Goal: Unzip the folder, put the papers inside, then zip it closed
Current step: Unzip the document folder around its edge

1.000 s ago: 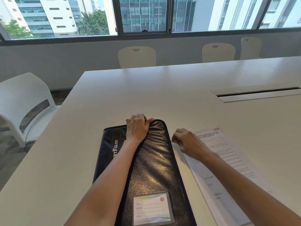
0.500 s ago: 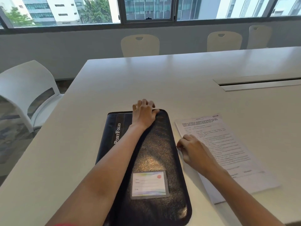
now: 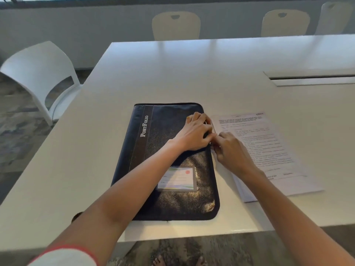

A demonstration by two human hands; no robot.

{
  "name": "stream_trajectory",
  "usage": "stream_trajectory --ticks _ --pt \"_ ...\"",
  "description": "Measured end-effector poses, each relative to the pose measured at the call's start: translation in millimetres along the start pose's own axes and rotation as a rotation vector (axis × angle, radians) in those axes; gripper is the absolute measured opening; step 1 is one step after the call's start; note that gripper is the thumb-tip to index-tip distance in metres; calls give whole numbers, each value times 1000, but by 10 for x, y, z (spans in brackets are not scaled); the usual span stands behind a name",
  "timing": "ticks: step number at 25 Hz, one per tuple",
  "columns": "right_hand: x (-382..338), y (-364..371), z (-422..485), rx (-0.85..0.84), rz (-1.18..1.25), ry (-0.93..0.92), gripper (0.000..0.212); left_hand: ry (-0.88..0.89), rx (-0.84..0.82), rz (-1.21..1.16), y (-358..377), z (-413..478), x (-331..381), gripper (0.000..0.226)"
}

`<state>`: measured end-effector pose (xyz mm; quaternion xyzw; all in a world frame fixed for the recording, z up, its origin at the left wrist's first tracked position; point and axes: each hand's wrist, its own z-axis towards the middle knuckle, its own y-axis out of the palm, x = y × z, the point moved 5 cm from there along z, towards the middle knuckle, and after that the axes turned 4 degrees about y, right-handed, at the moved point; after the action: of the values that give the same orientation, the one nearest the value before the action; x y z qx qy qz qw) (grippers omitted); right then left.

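bare toes [image 3: 159, 262] on grey carpet at bottom edge, just past near rim of white tabletop [image 3: 172, 73]. black folder [image 3: 153, 150] flat on tabletop near that rim, lettered "portfolio" on left band, clear card pocket [image 3: 176, 178] on cover; cover down, zip state not discernible. left hand [image 3: 194, 135] palm-down on folder's right edge, fingers curled over it; grip pressed on folder edge, whether closed around anything not discernible. right hand [image 3: 230, 150] just beside, at same edge, fingertips pinched narrow at a small item by left thumb, probably zip pull, too small to confirm; grip contents not discernible. papers [image 3: 269, 150] printed, stacked flat on tabletop immediately right of folder, partly under right wrist, outside folder. farther right, long cable slot [image 3: 315, 78] set into tabletop. white chair [image 3: 38, 73] at left side; cream chairs [image 3: 175, 25] beyond far rim, against grey wall.
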<state>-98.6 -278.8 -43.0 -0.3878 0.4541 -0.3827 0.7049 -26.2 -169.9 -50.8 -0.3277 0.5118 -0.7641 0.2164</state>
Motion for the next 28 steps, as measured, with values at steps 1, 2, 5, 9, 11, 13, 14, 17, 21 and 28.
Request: stream_trajectory --ticks 1,2,5,9,11,13,14,17,21,28 --pt "-10 2 -17 10 1 2 13 3 6 -24 0 12 2 25" --pt "-18 0 -42 19 0 6 12 8 13 -49 4 24 12 25" --pt "-31 -7 -97 44 1 28 13 28 45 -91 18 57 24 23" --pt "-55 -10 -171 67 9 53 6 8 63 -124 26 97 -6 24" --pt "-67 -13 -210 59 14 68 3 -3 56 -134 35 113 -17 24" --pt "-80 -28 -246 61 11 74 2 -14 56 -148 32 127 -34 24" --pt "-87 -38 -267 60 9 74 2 -20 59 -158 24 135 -43 23" --pt "-108 -55 -340 46 -1 88 2 -35 60 -176 10 173 -72 23" --pt "-126 -92 -446 39 -4 101 3 -54 68 -180 -5 222 -105 24" --pt "-174 -147 -733 21 24 129 7 -75 71 -177 -6 282 -152 24"
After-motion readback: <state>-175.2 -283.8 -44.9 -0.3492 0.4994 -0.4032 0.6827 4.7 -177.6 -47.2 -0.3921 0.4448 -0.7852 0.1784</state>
